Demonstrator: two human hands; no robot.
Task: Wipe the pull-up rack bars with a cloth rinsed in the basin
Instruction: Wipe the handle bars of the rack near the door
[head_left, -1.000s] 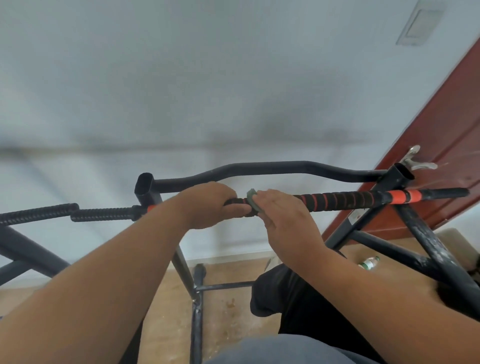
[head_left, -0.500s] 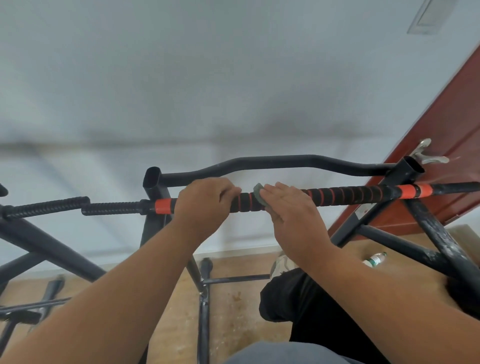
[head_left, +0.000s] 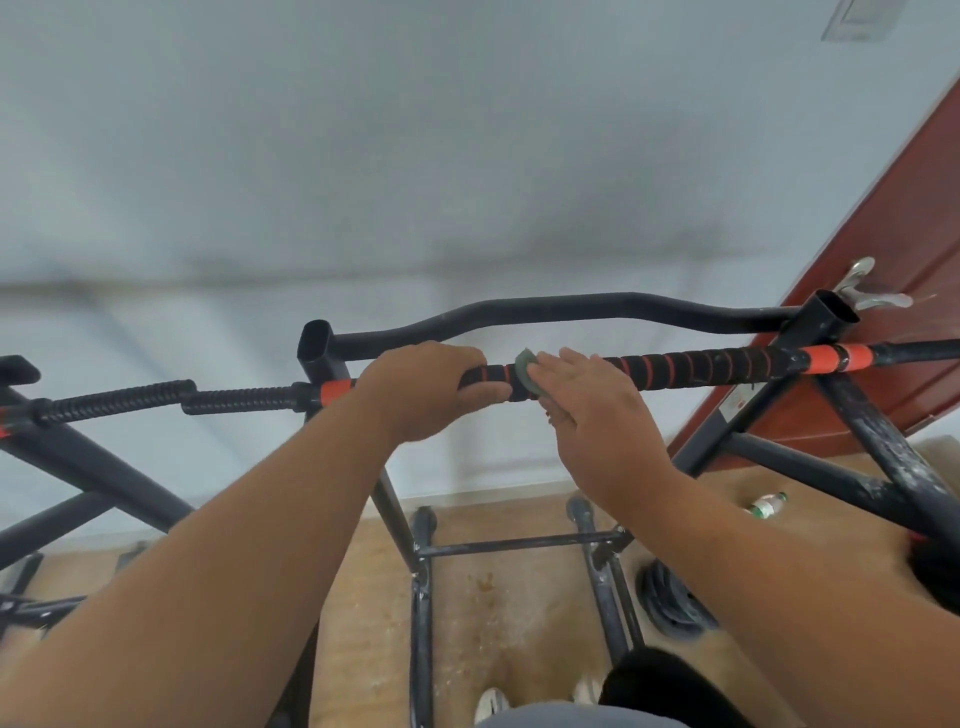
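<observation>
The black pull-up rack's front bar (head_left: 696, 366), wrapped in black and orange grip, runs across the middle of the view. My left hand (head_left: 426, 387) grips this bar, fingers curled round it. Just to its right, my right hand (head_left: 592, 400) presses a small grey-green cloth (head_left: 525, 371) against the bar; most of the cloth is hidden under the fingers. A curved black rear bar (head_left: 571, 306) arches behind both hands. No basin is in view.
The rack's uprights and floor frame (head_left: 519, 545) stand below on a wooden floor. A plastic bottle (head_left: 768, 505) lies on the floor at right, a dark coiled object (head_left: 670, 597) nearer me. A red door (head_left: 883, 270) is at right, a white wall behind.
The view has tilted down and drawn back, showing more floor and frame. My right hand with the cloth has slid slightly along the bar; my left hand keeps its grip.
</observation>
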